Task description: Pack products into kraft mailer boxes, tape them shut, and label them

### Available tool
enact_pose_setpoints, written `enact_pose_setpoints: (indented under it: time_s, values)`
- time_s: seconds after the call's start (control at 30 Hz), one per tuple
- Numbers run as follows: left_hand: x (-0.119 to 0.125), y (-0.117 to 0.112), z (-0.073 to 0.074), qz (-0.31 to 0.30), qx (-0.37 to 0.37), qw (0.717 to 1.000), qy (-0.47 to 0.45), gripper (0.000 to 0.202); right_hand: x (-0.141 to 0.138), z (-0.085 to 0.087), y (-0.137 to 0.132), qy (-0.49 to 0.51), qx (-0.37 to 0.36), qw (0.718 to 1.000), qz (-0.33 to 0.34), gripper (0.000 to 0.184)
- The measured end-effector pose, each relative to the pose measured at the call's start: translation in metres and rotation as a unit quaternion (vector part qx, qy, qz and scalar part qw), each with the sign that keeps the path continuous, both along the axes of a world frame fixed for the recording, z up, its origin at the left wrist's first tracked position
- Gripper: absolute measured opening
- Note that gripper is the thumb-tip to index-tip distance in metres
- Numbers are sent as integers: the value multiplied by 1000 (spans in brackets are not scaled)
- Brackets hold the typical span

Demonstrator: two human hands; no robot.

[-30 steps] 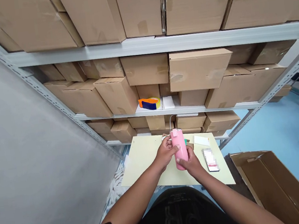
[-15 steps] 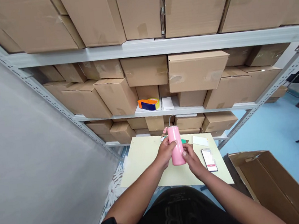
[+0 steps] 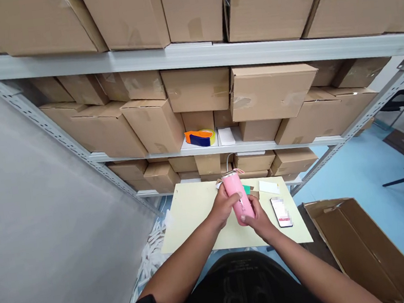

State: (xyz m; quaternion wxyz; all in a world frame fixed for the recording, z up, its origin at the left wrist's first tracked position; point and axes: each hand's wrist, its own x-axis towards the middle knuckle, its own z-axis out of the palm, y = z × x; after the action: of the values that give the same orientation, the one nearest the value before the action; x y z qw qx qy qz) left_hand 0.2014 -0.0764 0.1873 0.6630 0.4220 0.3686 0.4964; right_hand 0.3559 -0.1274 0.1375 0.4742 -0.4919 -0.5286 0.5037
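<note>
A pink tumbler (image 3: 239,197) with a metallic rim and a small pink strap at its top is held between both my hands above the table. It leans with its top to the left, and dark lettering shows on its side. My left hand (image 3: 224,205) is closed around its left side, thumb across the front. Lower down on the right, my right hand (image 3: 259,219) grips it near the base, thumb on the front. Behind the tumbler, a green item (image 3: 247,189) lies partly hidden on the pale yellow table (image 3: 192,221).
A phone (image 3: 281,212) and a white card or packet (image 3: 268,187) lie on the table's right side. Shelves of cardboard boxes (image 3: 198,89) rise behind, with tape rolls (image 3: 200,138) on one shelf. At right stands a large open carton (image 3: 364,244); a grey wall (image 3: 47,214) is at left.
The tumbler has turned in my hands: its strap has gone from the left to the right, lettering now shows, and it tilts more to the left. My view has shifted slightly.
</note>
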Motion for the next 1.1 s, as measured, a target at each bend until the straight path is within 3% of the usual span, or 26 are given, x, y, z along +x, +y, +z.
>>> enact_pose_setpoints:
  time_s: [0.1,0.17,0.27,0.37,0.47,0.63,0.8,0.93,1.03,1.1]
  values:
    - [-3,1,1,-32,-13,998,-57,57,0,9,0,104,-23,992,64,78]
    - [-4,1,3,-43,-8,997,-62,60,-2,13,1,102,-12,993,64,73]
    - [-3,-2,2,-18,1,1000,-22,66,-4,11,4,10,39,999,5,71]
    - [0,-6,-6,33,-20,999,-8,69,-4,6,4,-138,91,984,-70,70]
    - [0,-5,-16,56,-55,996,-42,62,-2,7,5,-208,134,966,-73,62]
    - [-6,7,-18,3,-145,981,-126,46,11,18,16,-115,98,986,-71,43]
    - [-9,18,-13,19,-233,961,-149,55,20,23,31,-28,0,994,-108,40]
    - [-21,18,-16,-10,-177,978,-113,58,18,20,37,-17,-35,996,-77,45]
    - [-34,16,-21,-56,-62,997,-4,67,14,20,42,-7,-16,998,-64,52]
    - [-40,15,-25,-77,9,994,74,71,10,21,46,1,17,999,-42,61]
